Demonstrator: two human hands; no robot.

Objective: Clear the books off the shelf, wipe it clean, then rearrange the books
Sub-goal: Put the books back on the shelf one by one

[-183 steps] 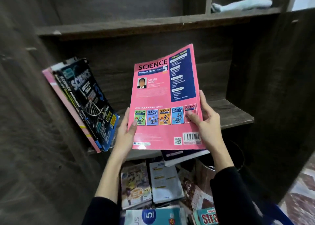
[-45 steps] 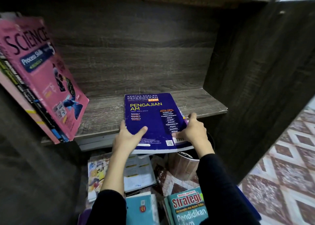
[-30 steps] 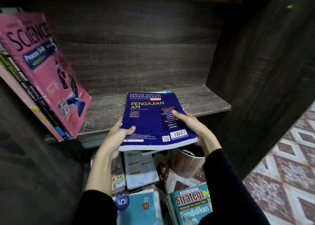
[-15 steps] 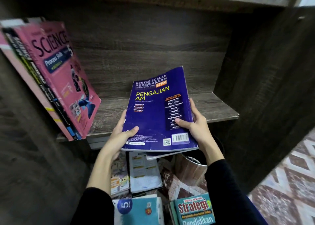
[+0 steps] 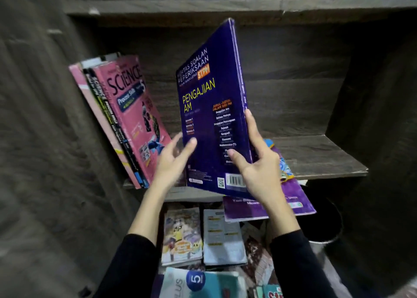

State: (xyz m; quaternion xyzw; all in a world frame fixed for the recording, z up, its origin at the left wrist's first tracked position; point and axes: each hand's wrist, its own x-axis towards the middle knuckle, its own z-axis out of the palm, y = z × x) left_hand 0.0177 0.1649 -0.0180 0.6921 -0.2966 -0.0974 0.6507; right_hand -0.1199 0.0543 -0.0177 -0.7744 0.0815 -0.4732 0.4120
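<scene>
Head view: blue book (image 5: 209, 117) tilted near-upright over the shelf (image 5: 316, 160). Right hand (image 5: 259, 175) grip pinches its lower spine edge, thumb on the cover. Left hand (image 5: 173, 160) grip loose, fingers straight, touching the cover's left edge. Risks: a one-handed hold could let it twist and drop. Swinging left may topple the leaning pink books (image 5: 133, 117). The purple book (image 5: 270, 209) overhangs the shelf front and is easily nudged off.

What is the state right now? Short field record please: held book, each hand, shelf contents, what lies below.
held book: dark blue Pengajian Am book, raised nearly upright over the shelf
right hand: grips its right edge, thumb on the cover
left hand: straight fingers at its lower left edge, blurred
leaning: pink Science book and others against the left wall
lying flat: purple book overhanging the shelf front
below: more books piled
</scene>
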